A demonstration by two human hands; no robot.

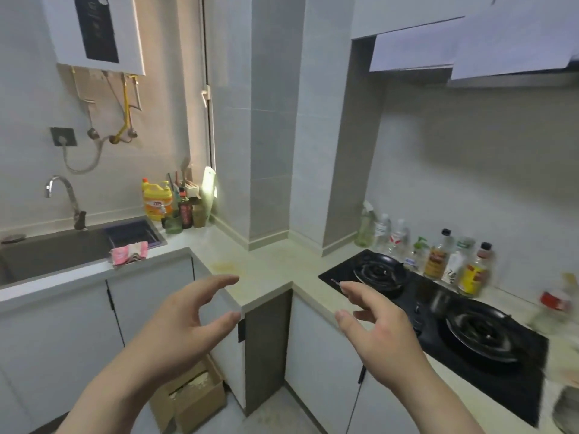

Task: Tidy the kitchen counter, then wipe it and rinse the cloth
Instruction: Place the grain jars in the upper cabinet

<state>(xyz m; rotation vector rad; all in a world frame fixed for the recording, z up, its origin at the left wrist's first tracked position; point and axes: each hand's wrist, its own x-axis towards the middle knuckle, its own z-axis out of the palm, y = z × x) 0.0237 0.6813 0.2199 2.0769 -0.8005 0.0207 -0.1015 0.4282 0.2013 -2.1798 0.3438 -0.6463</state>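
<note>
Both hands empty, fingers loosely spread: left hand (185, 324) and right hand (379, 330) held in air before the worktop (266, 274) corner. Pink cloth (129, 252) lies crumpled on the sink (47, 258) front rim. Bottles (438, 258) stand behind the hob (470, 339).

No writing can be read with any certainty. The yellow detergent bottle (157, 200), far left on the counter (257, 270), bears an orange label with red characters too blurred to make out. The black hob (423, 297) carries a tiny white word at its near left corner, and the sauce bottles (470, 270) behind it show smeared labels.
</note>
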